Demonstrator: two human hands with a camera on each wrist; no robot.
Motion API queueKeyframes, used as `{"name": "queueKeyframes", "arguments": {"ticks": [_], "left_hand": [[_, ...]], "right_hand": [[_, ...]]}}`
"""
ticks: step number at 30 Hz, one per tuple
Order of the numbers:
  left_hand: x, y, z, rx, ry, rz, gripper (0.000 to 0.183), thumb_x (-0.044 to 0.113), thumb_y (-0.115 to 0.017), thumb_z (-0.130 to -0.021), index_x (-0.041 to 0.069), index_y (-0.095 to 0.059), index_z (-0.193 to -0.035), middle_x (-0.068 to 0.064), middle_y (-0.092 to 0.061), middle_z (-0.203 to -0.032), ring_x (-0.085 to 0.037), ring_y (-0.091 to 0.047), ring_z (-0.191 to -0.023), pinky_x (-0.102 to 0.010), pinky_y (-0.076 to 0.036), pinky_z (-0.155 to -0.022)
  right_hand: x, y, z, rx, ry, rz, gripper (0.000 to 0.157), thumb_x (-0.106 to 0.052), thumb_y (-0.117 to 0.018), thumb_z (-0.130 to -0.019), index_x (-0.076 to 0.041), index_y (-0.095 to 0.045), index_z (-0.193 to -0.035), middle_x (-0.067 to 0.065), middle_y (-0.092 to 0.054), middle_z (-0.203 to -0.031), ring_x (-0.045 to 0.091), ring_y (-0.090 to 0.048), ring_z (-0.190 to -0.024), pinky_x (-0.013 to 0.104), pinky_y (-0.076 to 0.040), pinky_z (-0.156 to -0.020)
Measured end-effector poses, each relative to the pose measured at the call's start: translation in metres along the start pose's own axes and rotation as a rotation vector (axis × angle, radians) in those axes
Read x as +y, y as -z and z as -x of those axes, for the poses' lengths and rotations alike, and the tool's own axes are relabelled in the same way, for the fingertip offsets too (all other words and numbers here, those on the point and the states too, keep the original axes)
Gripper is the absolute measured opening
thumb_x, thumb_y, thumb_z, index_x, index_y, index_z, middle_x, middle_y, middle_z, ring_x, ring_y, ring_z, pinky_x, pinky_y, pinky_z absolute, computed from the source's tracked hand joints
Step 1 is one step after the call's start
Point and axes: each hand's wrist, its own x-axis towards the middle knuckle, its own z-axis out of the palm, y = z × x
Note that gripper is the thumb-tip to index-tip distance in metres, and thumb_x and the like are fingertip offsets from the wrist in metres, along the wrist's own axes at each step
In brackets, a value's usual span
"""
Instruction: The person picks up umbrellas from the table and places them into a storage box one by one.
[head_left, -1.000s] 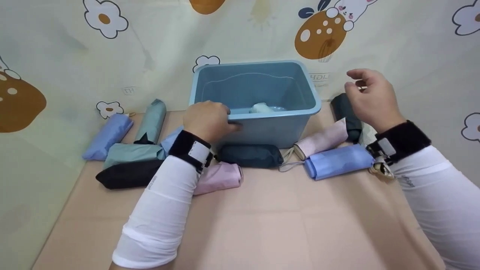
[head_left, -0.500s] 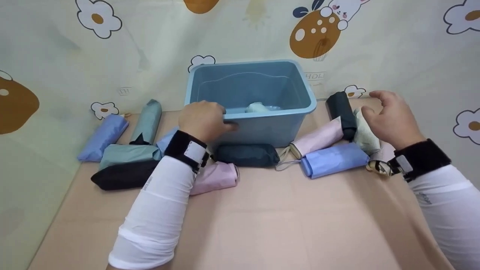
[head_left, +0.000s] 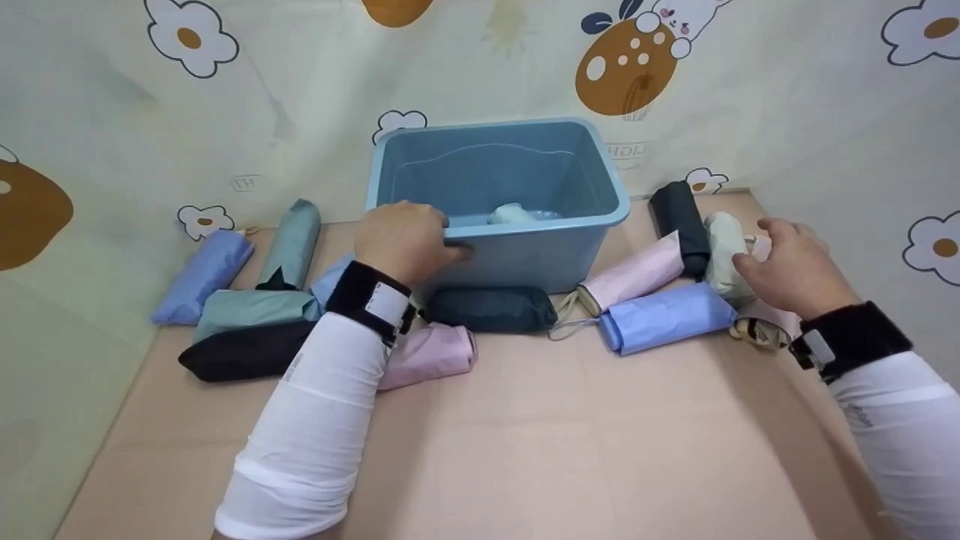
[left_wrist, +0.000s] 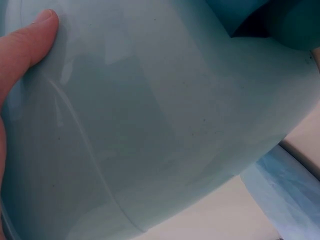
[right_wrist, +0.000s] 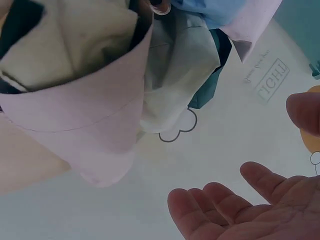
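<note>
My left hand (head_left: 401, 240) grips the front left rim of a light blue plastic bin (head_left: 525, 255). In the left wrist view its thumb (left_wrist: 35, 40) lies against the bin wall. A pale mint bundle (head_left: 511, 214) lies inside the bin. At the right, my right hand (head_left: 799, 270) hovers with spread fingers by a pale green folded umbrella (head_left: 726, 251) and a pale pink folded umbrella (right_wrist: 95, 125). The right wrist view shows nothing between thumb and fingers. In the head view the hand hides part of the pink one.
More folded umbrellas surround the bin: blue (head_left: 667, 318), pink (head_left: 637, 274), dark green (head_left: 680, 225) and dark teal (head_left: 491, 310) ones. Several others, among them a black one (head_left: 247, 352), lie at the left. A patterned curtain (head_left: 315, 82) hangs behind the table (head_left: 525, 450).
My right hand has moved right and down, from above the dark green umbrella to beside the pale green and pink ones. The left hand keeps its hold on the bin; the view shifted slightly.
</note>
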Motion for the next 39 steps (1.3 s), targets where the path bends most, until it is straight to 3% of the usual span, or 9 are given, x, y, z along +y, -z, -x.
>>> {"name": "queueKeyframes", "arguments": {"ticks": [7, 21, 29, 39], "left_hand": [[-0.001, 0.000, 0.001, 0.017, 0.016, 0.000, 0.052, 0.067, -0.073, -0.086, 0.019, -0.080, -0.103, -0.006, -0.078, -0.097, -0.031, -0.070, -0.084, -0.050, -0.058, -0.073], [-0.001, 0.000, 0.000, 0.013, 0.025, -0.003, 0.054, 0.068, -0.073, -0.086, 0.018, -0.080, -0.105, -0.006, -0.077, -0.096, -0.030, -0.069, -0.083, -0.049, -0.057, -0.071], [0.000, -0.001, 0.000, 0.009, 0.028, -0.003, 0.052, 0.067, -0.074, -0.086, 0.019, -0.080, -0.104, -0.004, -0.076, -0.094, -0.027, -0.068, -0.080, -0.048, -0.057, -0.069], [0.000, 0.000, 0.000, 0.023, 0.007, 0.007, 0.052, 0.066, -0.074, -0.086, 0.017, -0.080, -0.102, -0.005, -0.077, -0.097, -0.029, -0.070, -0.084, -0.049, -0.057, -0.076]], "right_hand": [[0.009, -0.004, 0.003, -0.040, -0.033, 0.015, 0.084, -0.040, -0.054, -0.105, 0.012, -0.018, -0.160, 0.050, -0.017, -0.157, 0.072, -0.018, -0.141, 0.082, -0.022, -0.111], [0.024, -0.014, 0.004, -0.064, -0.037, 0.042, 0.083, -0.031, -0.055, -0.101, 0.017, -0.019, -0.157, 0.054, -0.017, -0.153, 0.074, -0.024, -0.136, 0.082, -0.025, -0.110], [0.034, -0.017, 0.005, -0.139, -0.054, 0.080, 0.087, -0.032, -0.054, -0.099, 0.018, -0.013, -0.157, 0.056, -0.011, -0.152, 0.076, -0.027, -0.133, 0.082, -0.028, -0.109], [0.041, -0.026, 0.005, -0.179, -0.036, 0.110, 0.096, -0.035, -0.061, -0.096, 0.024, -0.012, -0.153, 0.058, -0.011, -0.149, 0.074, -0.035, -0.128, 0.080, -0.033, -0.108]]}}
